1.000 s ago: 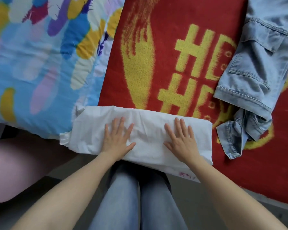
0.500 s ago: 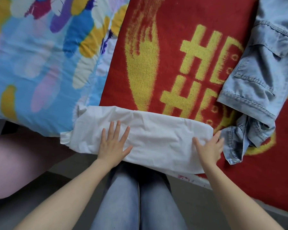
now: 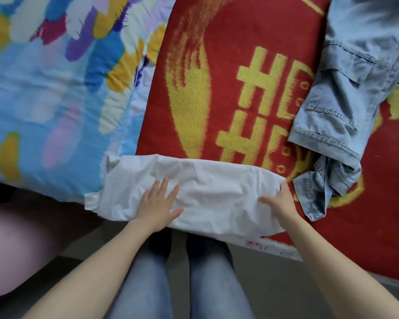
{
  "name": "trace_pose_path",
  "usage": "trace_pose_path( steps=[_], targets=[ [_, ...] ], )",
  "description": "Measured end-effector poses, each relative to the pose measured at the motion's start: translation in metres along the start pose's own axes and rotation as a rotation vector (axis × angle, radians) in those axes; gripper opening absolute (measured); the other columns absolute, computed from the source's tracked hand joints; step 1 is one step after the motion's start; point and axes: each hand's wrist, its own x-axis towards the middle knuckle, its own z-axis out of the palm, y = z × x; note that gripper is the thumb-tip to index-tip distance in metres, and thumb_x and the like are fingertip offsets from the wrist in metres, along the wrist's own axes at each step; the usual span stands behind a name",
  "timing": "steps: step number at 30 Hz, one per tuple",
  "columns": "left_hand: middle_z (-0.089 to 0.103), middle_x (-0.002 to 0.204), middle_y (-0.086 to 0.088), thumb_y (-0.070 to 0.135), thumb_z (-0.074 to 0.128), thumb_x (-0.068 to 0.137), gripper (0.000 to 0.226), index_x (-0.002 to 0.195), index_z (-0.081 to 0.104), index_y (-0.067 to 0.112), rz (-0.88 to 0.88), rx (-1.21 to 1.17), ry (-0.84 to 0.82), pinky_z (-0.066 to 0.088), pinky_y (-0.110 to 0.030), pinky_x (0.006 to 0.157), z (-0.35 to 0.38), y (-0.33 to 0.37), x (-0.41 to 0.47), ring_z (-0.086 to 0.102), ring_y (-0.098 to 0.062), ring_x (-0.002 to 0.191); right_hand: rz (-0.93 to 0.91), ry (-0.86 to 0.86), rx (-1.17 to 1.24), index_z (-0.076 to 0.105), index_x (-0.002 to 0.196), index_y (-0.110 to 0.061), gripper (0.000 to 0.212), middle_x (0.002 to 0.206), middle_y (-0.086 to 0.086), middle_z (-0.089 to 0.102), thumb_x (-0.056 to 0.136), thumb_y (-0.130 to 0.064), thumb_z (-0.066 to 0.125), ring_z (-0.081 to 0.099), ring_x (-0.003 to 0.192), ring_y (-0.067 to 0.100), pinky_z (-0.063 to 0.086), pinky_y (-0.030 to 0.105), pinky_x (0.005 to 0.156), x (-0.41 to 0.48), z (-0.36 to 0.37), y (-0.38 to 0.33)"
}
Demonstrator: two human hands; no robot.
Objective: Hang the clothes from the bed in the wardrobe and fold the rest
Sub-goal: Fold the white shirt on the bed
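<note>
White cotton, a folded garment (image 3: 217,192), lies crosswise at the lower middle of the frame. It rests on the near edge of the bed (image 3: 274,246), with its lower edge hanging slightly past that edge. Its left end overlaps the corner of a quilt (image 3: 55,88) printed with blue, yellow, purple and white feather shapes, which fills the upper left. The rest of the garment sits on a red blanket (image 3: 228,54) with a yellow pattern that covers the upper middle and right.

The left hand (image 3: 158,204) lies palm down on the left-centre part of the white garment. Its fingers (image 3: 164,185) are straight and spread, the thumb angled out toward the middle of the cloth.

The right hand (image 3: 280,201) is at the garment's right end. Its thumb (image 3: 266,200) lies on top of the cloth, and the other fingers, held close together, wrap the end edge so that the cloth is pinched between them.

A light blue denim garment (image 3: 346,100) lies crumpled on the red blanket from the upper right down to the middle right. Its lowest folds are just beside the right hand and do not touch the white garment.

At the bottom centre are the person's legs in blue jeans (image 3: 148,284), close to the bed. A blurred pink shape (image 3: 16,245) sits at the lower left, too soft to identify.
</note>
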Motion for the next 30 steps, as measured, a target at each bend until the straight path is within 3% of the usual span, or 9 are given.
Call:
trace_pose_path(
  steps=[4, 7, 9, 13, 17, 20, 25, 28, 30],
  targets=[
    [-0.007, 0.158, -0.01, 0.049, 0.038, 0.095, 0.068, 0.151, 0.006, 0.027, -0.007, 0.017, 0.278, 0.0, -0.046, 0.115, -0.031, -0.036, -0.025, -0.01, -0.028, 0.145, -0.156, 0.162, -0.142, 0.041, 0.125, -0.01, 0.057, 0.1, -0.002, 0.052, 0.074, -0.009, 0.067, 0.054, 0.1, 0.03, 0.041, 0.034, 0.075, -0.044, 0.025, -0.06],
    [0.029, 0.146, -0.029, 0.023, 0.072, 0.08, 0.068, 0.138, 0.044, 0.006, -0.021, -0.081, 0.599, 0.024, -0.061, 0.105, -0.048, -0.075, -0.05, 0.025, -0.05, 0.135, -0.363, 0.185, -0.093, 0.038, 0.129, -0.018, 0.059, 0.106, -0.003, 0.055, 0.077, -0.008, 0.062, 0.055, 0.095, 0.027, 0.042, 0.037, 0.076, -0.099, 0.072, -0.115],
    [0.041, 0.135, -0.036, 0.014, 0.078, 0.072, 0.063, 0.128, 0.053, -0.004, -0.087, -0.137, 0.746, 0.034, -0.068, 0.094, -0.052, -0.103, -0.063, 0.038, -0.058, 0.123, -0.426, 0.028, -0.097, 0.019, 0.147, -0.025, 0.08, 0.134, 0.001, 0.05, 0.081, -0.006, 0.06, 0.055, 0.106, 0.029, 0.044, 0.035, 0.082, -0.138, 0.117, -0.146],
    [0.043, 0.129, -0.041, 0.03, 0.043, 0.085, 0.06, 0.126, 0.05, -0.014, -0.252, -0.239, 0.909, 0.037, -0.068, 0.09, -0.049, -0.147, -0.083, 0.044, -0.061, 0.115, -0.432, -0.502, -0.039, 0.004, 0.151, -0.022, 0.084, 0.154, 0.001, 0.025, 0.089, -0.024, 0.062, 0.032, 0.138, 0.019, 0.03, 0.025, 0.108, -0.185, 0.204, -0.166],
    [0.042, 0.132, -0.039, 0.035, 0.041, 0.086, 0.064, 0.132, 0.041, -0.01, -0.254, -0.215, 0.906, 0.038, -0.066, 0.09, -0.029, -0.161, -0.092, 0.044, -0.058, 0.117, -0.473, -0.318, -0.331, 0.022, 0.148, -0.015, 0.063, 0.155, 0.009, 0.021, 0.095, -0.031, 0.051, 0.019, 0.142, 0.021, 0.015, 0.028, 0.111, -0.166, 0.216, -0.13],
    [0.038, 0.139, -0.031, 0.049, 0.046, 0.08, 0.072, 0.135, 0.034, 0.003, -0.025, 0.01, 0.836, 0.041, -0.062, 0.092, -0.002, -0.144, -0.088, 0.038, -0.044, 0.126, -0.542, -0.146, -0.761, 0.031, 0.145, -0.017, 0.065, 0.153, 0.019, 0.021, 0.09, -0.036, 0.057, 0.022, 0.141, 0.031, 0.029, 0.037, 0.107, -0.15, 0.192, -0.084],
    [0.04, 0.144, -0.016, 0.054, 0.083, 0.044, 0.111, 0.139, 0.036, 0.022, 0.395, 0.446, 0.621, 0.024, -0.05, 0.104, 0.039, -0.1, -0.069, 0.026, -0.032, 0.134, -0.781, -0.204, -1.268, 0.066, 0.119, -0.019, 0.103, 0.124, 0.024, 0.058, 0.025, -0.053, 0.091, 0.058, 0.112, 0.042, 0.051, 0.055, 0.076, -0.136, 0.176, -0.021],
    [0.021, 0.151, -0.022, 0.034, 0.083, 0.05, 0.115, 0.145, 0.019, 0.021, 0.281, 0.494, 0.565, 0.032, -0.049, 0.104, 0.036, -0.094, -0.051, 0.017, -0.037, 0.138, -0.83, -0.202, -1.352, 0.065, 0.12, -0.021, 0.103, 0.126, 0.022, 0.058, 0.022, -0.034, 0.094, 0.055, 0.115, 0.042, 0.051, 0.056, 0.077, -0.123, 0.18, -0.008],
    [0.037, 0.146, -0.019, 0.027, 0.086, 0.046, 0.11, 0.137, 0.025, 0.025, 0.22, 0.448, 0.553, 0.045, -0.046, 0.097, 0.027, -0.106, -0.039, 0.038, -0.039, 0.131, -0.884, -0.146, -1.369, 0.064, 0.122, -0.021, 0.099, 0.128, 0.021, 0.057, 0.027, -0.016, 0.091, 0.054, 0.117, 0.042, 0.05, 0.057, 0.079, -0.119, 0.184, -0.012]
  ],
)
